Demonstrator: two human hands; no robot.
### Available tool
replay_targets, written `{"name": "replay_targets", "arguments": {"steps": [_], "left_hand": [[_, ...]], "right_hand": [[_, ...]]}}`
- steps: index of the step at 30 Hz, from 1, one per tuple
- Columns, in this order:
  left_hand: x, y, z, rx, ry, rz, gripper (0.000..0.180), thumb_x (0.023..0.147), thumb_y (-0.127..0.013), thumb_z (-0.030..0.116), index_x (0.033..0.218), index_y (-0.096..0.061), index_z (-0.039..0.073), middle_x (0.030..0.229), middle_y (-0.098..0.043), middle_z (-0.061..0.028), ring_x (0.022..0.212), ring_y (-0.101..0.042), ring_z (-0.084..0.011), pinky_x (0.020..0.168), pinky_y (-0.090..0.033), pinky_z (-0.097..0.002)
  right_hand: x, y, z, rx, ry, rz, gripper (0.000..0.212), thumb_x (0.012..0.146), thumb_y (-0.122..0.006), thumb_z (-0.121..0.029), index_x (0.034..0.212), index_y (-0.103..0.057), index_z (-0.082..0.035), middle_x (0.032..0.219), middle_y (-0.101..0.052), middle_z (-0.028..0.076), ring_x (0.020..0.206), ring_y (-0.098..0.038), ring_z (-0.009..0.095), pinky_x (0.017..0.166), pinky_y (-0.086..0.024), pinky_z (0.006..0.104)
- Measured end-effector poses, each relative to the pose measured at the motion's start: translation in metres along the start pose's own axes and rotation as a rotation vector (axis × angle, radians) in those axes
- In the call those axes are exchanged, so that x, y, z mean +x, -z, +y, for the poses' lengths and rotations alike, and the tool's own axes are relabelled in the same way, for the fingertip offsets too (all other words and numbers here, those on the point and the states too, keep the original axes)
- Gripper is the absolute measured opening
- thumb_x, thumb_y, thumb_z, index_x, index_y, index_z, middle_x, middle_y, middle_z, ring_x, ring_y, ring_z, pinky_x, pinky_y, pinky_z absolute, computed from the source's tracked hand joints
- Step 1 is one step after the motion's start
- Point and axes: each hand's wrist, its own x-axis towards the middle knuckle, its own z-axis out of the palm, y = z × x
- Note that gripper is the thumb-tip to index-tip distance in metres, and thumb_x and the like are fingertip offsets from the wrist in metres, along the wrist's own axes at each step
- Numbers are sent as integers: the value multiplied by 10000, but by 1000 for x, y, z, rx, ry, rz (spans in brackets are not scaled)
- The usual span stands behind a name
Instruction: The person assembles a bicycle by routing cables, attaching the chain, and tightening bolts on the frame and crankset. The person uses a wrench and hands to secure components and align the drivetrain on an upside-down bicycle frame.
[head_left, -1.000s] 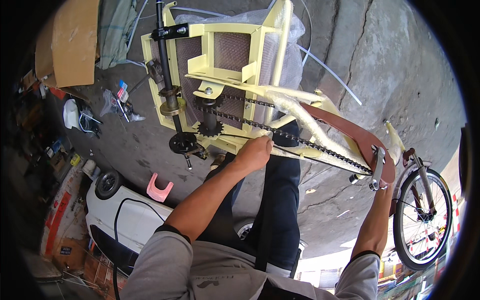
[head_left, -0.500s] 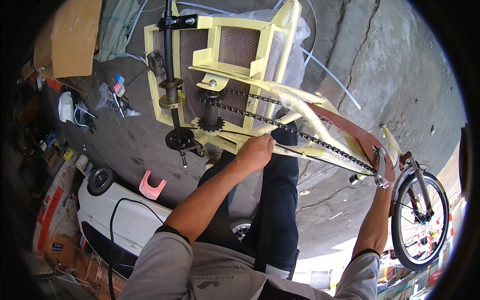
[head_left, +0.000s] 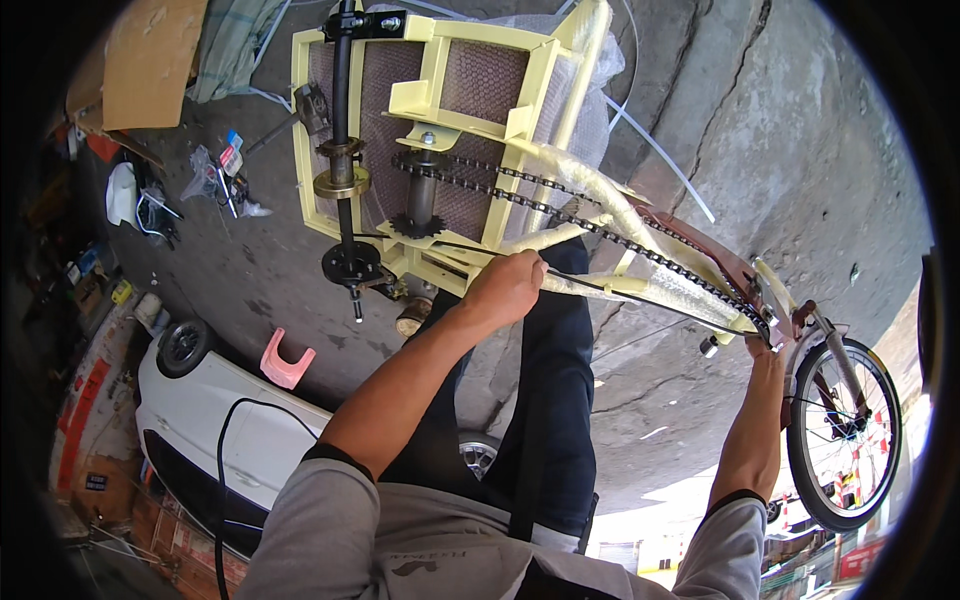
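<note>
A pale yellow cargo-tricycle frame [head_left: 437, 75] lies before me, partly wrapped in clear film. My left hand [head_left: 503, 290] is closed around its lower tube [head_left: 625, 285], where a black cable [head_left: 580, 278] passes the fingers. A black chain [head_left: 600, 230] runs from the sprocketed hub [head_left: 424, 190] to the right end of the frame. There my right hand [head_left: 764, 346] is beside the chain's end and a brown chain guard [head_left: 690, 232]; its fingers are mostly hidden. A black axle [head_left: 341, 110] with a brass-coloured ring [head_left: 342, 183] stands across the frame's left side.
A spoked front wheel [head_left: 845, 435] is at the far right. A hammer [head_left: 312, 108] rests against the frame's left edge. Bagged parts [head_left: 232, 180] and a pink U-shaped piece [head_left: 287, 358] lie on the concrete. A white car [head_left: 225, 430] and cardboard [head_left: 150, 60] are at left.
The brown guard has shifted back and right, so more of the chain's upper run shows in front of it. My right hand has risen slightly; the left keeps its hold.
</note>
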Motion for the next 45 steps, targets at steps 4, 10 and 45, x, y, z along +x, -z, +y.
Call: {"name": "replay_targets", "arguments": {"steps": [4,10,45], "left_hand": [[-2,-2,-1,-6,0,31,264,952,-472,226,896,-582,-7,820,-614,-262,809,-577,-465,706,-448,-504],[-4,-4,-1,3,17,63,247,952,-476,222,905,-577,1,788,-609,-260,779,-575,-473,684,-444,-517],[-58,-5,-41,-1948,-16,-261,488,982,-447,451,1047,-641,8,950,-659,-110,911,-636,-261,844,-517,-403]], "right_hand": [[-2,0,3,4,44,-87,324,967,-458,-93,1281,-489,-17,1091,-641,130,924,-662,251,817,-570,383],[9,18,12,-104,134,-210,405,939,-497,-222,1278,-508,-1,1119,-633,144,953,-652,249,852,-554,367],[-165,-68,138,-579,14,0,227,935,-607,-232,1013,-622,-19,782,-612,56,639,-573,135,582,-470,266]]}}
